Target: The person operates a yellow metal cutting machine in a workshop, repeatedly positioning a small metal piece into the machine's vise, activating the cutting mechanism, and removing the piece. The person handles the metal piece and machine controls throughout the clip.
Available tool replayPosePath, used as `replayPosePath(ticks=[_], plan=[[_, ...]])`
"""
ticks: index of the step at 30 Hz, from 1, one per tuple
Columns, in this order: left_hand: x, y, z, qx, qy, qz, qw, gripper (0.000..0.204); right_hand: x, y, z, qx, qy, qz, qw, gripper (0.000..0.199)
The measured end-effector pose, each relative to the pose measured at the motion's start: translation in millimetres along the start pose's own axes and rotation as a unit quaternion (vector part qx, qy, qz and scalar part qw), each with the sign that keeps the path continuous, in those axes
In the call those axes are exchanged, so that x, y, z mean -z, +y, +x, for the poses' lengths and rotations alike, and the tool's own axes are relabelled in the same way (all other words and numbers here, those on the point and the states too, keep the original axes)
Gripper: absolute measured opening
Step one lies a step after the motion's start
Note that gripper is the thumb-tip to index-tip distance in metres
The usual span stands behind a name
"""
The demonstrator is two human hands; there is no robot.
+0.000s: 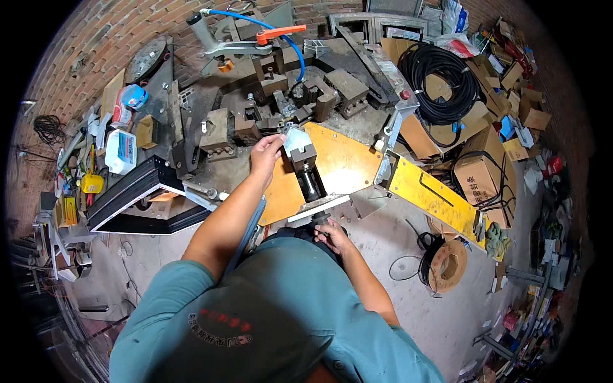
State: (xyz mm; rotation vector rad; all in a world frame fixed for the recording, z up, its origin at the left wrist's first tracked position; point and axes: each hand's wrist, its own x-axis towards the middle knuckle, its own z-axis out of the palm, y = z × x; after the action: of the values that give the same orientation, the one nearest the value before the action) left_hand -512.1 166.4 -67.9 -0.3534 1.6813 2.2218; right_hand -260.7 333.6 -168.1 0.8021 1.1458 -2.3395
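My left hand reaches forward over the workbench machine. Its thumb and fingers pinch the left edge of a small pale metal piece, which lies against a dark metal block. Behind that block, toward me, a shiny dark cylinder sits in a slot between yellow plates. Close to my body, my right hand is closed around a dark round handle below the slot's front edge. Part of its grip is hidden.
An orange lever and a blue hose rise at the back. Steel clamp blocks surround the middle. A black frame corner stands left; a yellow arm extends right. Coiled black cable and a cardboard box lie beyond.
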Motion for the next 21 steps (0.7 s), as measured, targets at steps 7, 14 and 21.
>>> replayPosePath(ticks=[7,14,21], plan=[[2.0,-2.1,-0.5,-0.021,-0.008,-0.020,1.000,0.022,-49.8,-9.2,-23.0,0.157,0.293,-0.531,0.779,0.058],[3.6,-4.8,3.8,-0.012,-0.007,-0.020,1.000,0.023,-41.7,11.4,-15.7,0.277,0.309,-0.515,0.750,0.056],[3.1,-1.5,0.4,-0.016,-0.010,-0.016,1.000,0.023,-34.1,17.6,-14.1,0.379,0.290,-0.562,0.676,0.055]])
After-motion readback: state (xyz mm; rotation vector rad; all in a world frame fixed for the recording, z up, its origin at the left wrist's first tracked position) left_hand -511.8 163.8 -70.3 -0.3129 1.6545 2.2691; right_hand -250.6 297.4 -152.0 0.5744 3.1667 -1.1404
